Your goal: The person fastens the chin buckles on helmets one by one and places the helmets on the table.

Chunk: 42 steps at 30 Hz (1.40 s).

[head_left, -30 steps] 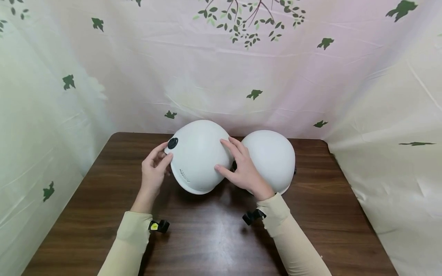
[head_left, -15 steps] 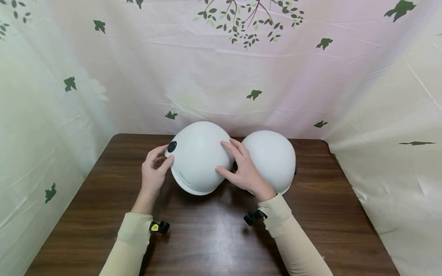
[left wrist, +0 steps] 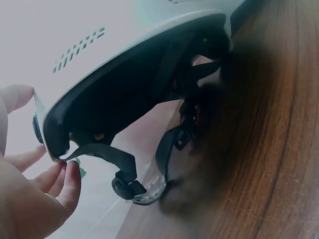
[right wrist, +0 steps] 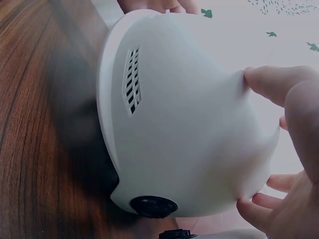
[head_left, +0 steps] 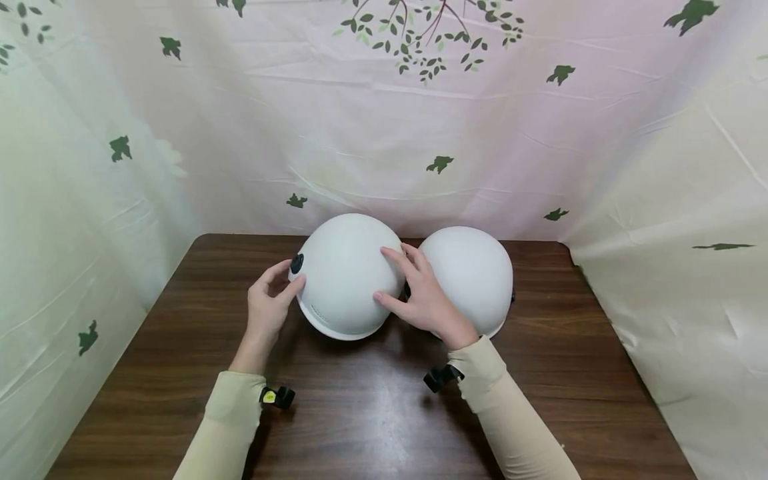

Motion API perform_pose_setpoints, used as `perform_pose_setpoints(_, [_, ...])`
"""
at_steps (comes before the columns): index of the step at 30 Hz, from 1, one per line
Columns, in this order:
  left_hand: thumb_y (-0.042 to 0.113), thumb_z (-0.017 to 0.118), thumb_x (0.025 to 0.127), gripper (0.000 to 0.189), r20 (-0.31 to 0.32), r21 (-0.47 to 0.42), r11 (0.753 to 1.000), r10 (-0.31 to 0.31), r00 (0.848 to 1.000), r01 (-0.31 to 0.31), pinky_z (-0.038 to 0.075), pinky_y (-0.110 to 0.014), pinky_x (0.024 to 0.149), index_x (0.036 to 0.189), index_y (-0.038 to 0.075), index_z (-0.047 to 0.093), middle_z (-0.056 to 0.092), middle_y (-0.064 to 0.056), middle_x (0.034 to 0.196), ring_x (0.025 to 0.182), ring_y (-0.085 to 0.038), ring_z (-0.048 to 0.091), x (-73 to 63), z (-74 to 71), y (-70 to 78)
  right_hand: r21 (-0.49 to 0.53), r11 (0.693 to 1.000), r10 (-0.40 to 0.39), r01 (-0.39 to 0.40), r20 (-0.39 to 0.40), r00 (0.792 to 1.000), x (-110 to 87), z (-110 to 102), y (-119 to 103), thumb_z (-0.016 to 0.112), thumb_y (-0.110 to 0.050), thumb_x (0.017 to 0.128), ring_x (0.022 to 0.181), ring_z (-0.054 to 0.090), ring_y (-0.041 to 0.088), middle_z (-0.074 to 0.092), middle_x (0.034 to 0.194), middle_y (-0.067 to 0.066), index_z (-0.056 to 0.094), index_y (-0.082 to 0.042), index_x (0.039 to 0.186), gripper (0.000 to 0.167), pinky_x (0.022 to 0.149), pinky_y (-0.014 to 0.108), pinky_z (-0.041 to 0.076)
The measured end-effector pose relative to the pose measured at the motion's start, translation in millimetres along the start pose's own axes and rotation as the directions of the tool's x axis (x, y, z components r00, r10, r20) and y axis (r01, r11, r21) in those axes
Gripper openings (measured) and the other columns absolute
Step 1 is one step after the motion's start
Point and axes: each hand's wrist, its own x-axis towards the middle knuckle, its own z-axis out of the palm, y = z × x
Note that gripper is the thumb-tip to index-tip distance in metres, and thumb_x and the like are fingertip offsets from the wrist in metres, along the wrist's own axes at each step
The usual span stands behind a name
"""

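Note:
A white helmet [head_left: 351,277] tilts over the table, its left edge raised. My left hand [head_left: 268,303] grips that edge beside a round black fitting [head_left: 297,263], thumb on the shell and fingertips under the rim. Across the right side of the dome, my right hand [head_left: 425,297] holds the shell between spread thumb and fingers. Black chin straps [left wrist: 119,157] with a buckle and a clear chin cup [left wrist: 152,191] hang from the dark inside in the left wrist view. The right wrist view shows a slotted vent [right wrist: 132,82] above the rim.
A second white helmet [head_left: 471,280] stands dome up close to the right, partly behind my right hand. Under both is a dark wood table [head_left: 360,413]. A printed cloth [head_left: 372,153] rises along its back edge and both sides. Wrist cameras [head_left: 443,377] jut from my cuffs.
The held helmet's left edge has come down a little, with my left hand lowering alongside. Its side vent has turned further from view. My right hand keeps nearly the same place.

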Motion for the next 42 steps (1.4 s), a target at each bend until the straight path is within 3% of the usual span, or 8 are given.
perform_pose_setpoints(3, [0.016, 0.078, 0.097, 0.049, 0.015, 0.015, 1.0, -0.014, 1.0, 0.014, 0.049, -0.023, 0.095, 0.141, 0.001, 0.063, 0.065, -0.018, 0.134, 0.112, -0.021, 0.058, -0.4, -0.1, -2.0, -0.005, 1.0, 0.006, -0.006, 0.006, 1.0, 0.1, 0, 0, 0.08, -0.042, 0.093, 0.152, 0.031, 0.038, 0.023, 0.168, 0.014, 0.042, -0.035, 0.159, 0.077, 0.112, 0.065, 0.041])
perform_pose_setpoints(11, [0.017, 0.078, 0.096, 0.057, 0.064, 0.024, 0.999, -0.027, 0.998, 0.026, 0.044, -0.047, 0.11, 0.148, 0.004, 0.057, 0.061, -0.019, 0.143, 0.125, -0.03, 0.057, 0.9, 0.8, -7.9, -0.016, 1.0, 0.015, -0.014, 0.01, 1.0, 0.3, 1, 0, 0.081, -0.041, 0.092, 0.151, 0.031, 0.039, 0.023, 0.168, 0.015, 0.045, -0.033, 0.158, 0.075, 0.112, 0.065, 0.041])
perform_pose_setpoints(21, [0.028, 0.08, 0.096, 0.063, 0.103, 0.074, 0.989, -0.137, 0.985, 0.13, 0.044, -0.04, 0.106, 0.151, 0.011, 0.054, 0.058, -0.019, 0.146, 0.13, -0.033, 0.054, -2.2, 0.6, -12.0, -0.027, 0.999, 0.025, -0.024, 0.022, 0.999, -0.4, 5, 1, 0.081, -0.041, 0.092, 0.15, 0.033, 0.041, 0.022, 0.168, 0.017, 0.047, -0.031, 0.158, 0.075, 0.113, 0.064, 0.041])
perform_pose_setpoints(30, [0.031, 0.081, 0.094, 0.067, 0.152, 0.123, 0.983, -0.153, 0.976, 0.134, 0.048, -0.034, 0.091, 0.153, 0.017, 0.052, 0.056, -0.018, 0.145, 0.124, -0.031, 0.053, -4.1, 1.6, -13.6, -0.048, 0.999, -0.01, 0.011, 0.016, 1.0, 0.7, 9, 2, 0.082, -0.038, 0.092, 0.147, 0.036, 0.046, 0.025, 0.166, 0.023, 0.048, -0.026, 0.157, 0.075, 0.112, 0.064, 0.042])
perform_pose_setpoints(42, [0.04, 0.074, 0.098, 0.079, 0.229, 0.172, 0.968, -0.22, 0.948, 0.183, 0.041, -0.058, 0.113, 0.16, 0.011, 0.035, 0.038, -0.024, 0.16, 0.142, -0.04, 0.042, -4.5, 1.3, -14.0, -0.068, 0.997, -0.02, 0.021, 0.02, 1.0, 0.5, 16, 0, 0.083, -0.037, 0.091, 0.147, 0.036, 0.046, 0.026, 0.166, 0.023, 0.049, -0.025, 0.156, 0.074, 0.113, 0.064, 0.041])
